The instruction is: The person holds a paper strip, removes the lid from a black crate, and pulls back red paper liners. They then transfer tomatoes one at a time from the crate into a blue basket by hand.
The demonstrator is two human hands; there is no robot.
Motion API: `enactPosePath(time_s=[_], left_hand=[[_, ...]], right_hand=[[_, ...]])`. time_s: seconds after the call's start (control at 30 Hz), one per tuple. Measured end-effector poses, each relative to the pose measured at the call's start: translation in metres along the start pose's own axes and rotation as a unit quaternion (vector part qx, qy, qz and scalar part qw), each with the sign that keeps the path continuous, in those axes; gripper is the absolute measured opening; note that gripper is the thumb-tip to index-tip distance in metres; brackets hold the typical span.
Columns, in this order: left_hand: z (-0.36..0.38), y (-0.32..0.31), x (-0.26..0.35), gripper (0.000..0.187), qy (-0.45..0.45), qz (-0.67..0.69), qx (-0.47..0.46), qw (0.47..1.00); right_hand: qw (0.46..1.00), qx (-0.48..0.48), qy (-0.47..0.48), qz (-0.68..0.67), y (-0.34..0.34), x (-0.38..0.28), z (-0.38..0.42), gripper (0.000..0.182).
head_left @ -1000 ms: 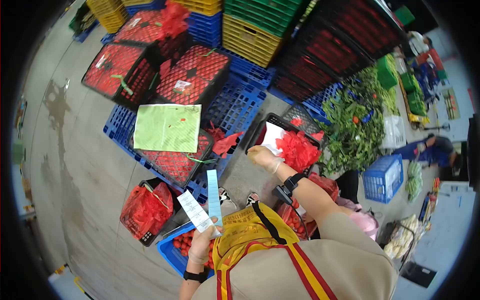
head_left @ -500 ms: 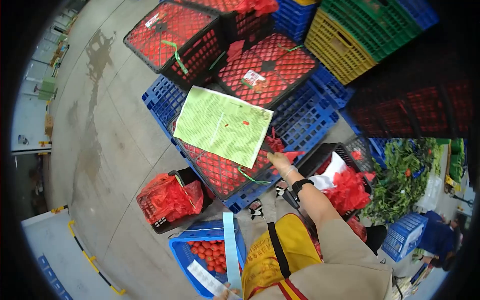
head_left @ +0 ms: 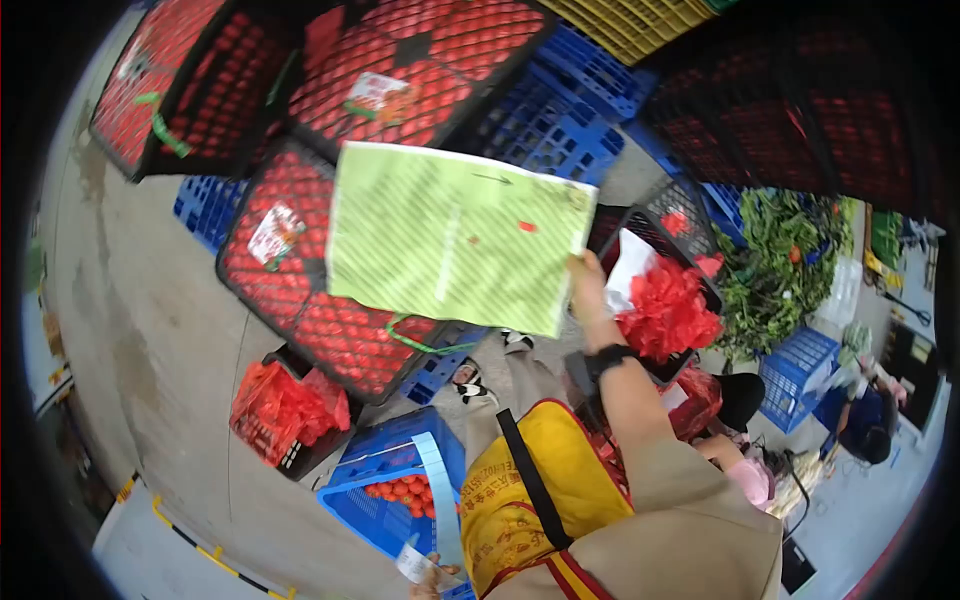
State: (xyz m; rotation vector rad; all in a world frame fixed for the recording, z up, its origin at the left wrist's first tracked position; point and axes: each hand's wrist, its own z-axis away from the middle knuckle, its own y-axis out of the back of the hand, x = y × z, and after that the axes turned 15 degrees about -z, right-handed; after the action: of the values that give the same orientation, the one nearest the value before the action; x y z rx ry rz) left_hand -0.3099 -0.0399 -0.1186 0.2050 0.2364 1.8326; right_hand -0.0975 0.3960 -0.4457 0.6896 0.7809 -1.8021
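Observation:
My right hand (head_left: 590, 290), with a black watch on the wrist, pinches the right edge of a light green sheet (head_left: 450, 240) with a white border. The sheet hangs spread out above a black crate (head_left: 290, 300) whose lid shows red lining through its mesh. Low in the view, my left hand (head_left: 435, 580) is closed on a long pale blue label strip (head_left: 437, 485) with a white printed label (head_left: 414, 563). Beside that hand stands a blue basket (head_left: 375, 520) holding small red-orange fruit (head_left: 405, 492), partly hidden by the strip.
More red-lined black crates (head_left: 420, 60) stand on blue pallets (head_left: 560, 130). A small crate with red bags (head_left: 290, 410) sits on the floor at left. To the right are an open crate with red plastic (head_left: 670, 310), leafy greens (head_left: 785, 270), a blue crate (head_left: 800, 375) and a co-worker (head_left: 868, 430).
My right hand has lifted the green sheet off the crate lid, uncovering a label on it. The view has shifted closer to the crates. My left hand still holds the strip.

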Motion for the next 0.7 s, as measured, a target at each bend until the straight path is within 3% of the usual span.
enactPosePath(time_s=[0.03,0.07,0.2,0.23,0.27,0.3,0.37,0.43,0.47,0.5,0.53,0.67,0.7], left_hand=[[-0.009,0.002,0.003,0.052,-0.006,-0.007,-0.003,1.0],[-0.018,0.004,0.008,0.052,-0.009,-0.015,-0.005,1.0],[-0.058,0.0,0.024,0.053,-0.017,-0.045,-0.007,0.999],[-0.068,-0.002,0.028,0.053,-0.018,-0.055,-0.01,0.998],[-0.078,-0.004,0.032,0.053,-0.018,-0.064,-0.011,0.998],[-0.085,-0.006,0.036,0.054,-0.015,-0.076,-0.014,0.997],[-0.102,-0.008,0.042,0.055,-0.01,-0.097,-0.019,0.995],[-0.116,-0.009,0.044,0.055,-0.001,-0.115,-0.023,0.993],[-0.125,-0.009,0.046,0.056,0.003,-0.123,-0.025,0.992],[-0.132,-0.009,0.046,0.056,0.007,-0.13,-0.025,0.991],[-0.14,-0.007,0.046,0.057,0.01,-0.136,-0.026,0.99],[-0.155,0.014,0.027,0.059,0.025,-0.147,-0.013,0.989],[-0.155,0.02,0.017,0.06,0.028,-0.149,-0.013,0.988]], right_hand=[[0.998,0.019,0.0,0.066,0.06,-0.009,-0.007,0.017],[0.994,0.107,0.009,0.032,0.092,-0.034,0.004,0.013],[0.967,0.196,0.106,0.124,0.334,-0.062,-0.007,0.012],[0.955,0.238,0.114,0.135,0.348,-0.081,0.006,0.019],[0.967,0.198,0.116,0.11,0.378,-0.086,0.004,0.025],[0.897,0.342,0.127,0.249,0.394,-0.085,0.001,0.041],[0.912,0.31,0.174,0.203,0.418,-0.072,-0.011,0.057],[0.834,0.202,0.204,0.47,0.381,-0.063,-0.02,0.072],[0.757,0.218,0.256,0.56,0.379,-0.033,-0.031,0.075],[0.773,0.21,0.218,0.557,0.343,-0.029,-0.037,0.078],[0.757,0.207,0.21,0.583,0.316,-0.019,-0.049,0.08],[0.734,0.159,0.075,0.656,0.279,0.043,-0.103,0.09],[0.751,0.13,0.126,0.635,0.293,0.076,-0.116,0.093]])
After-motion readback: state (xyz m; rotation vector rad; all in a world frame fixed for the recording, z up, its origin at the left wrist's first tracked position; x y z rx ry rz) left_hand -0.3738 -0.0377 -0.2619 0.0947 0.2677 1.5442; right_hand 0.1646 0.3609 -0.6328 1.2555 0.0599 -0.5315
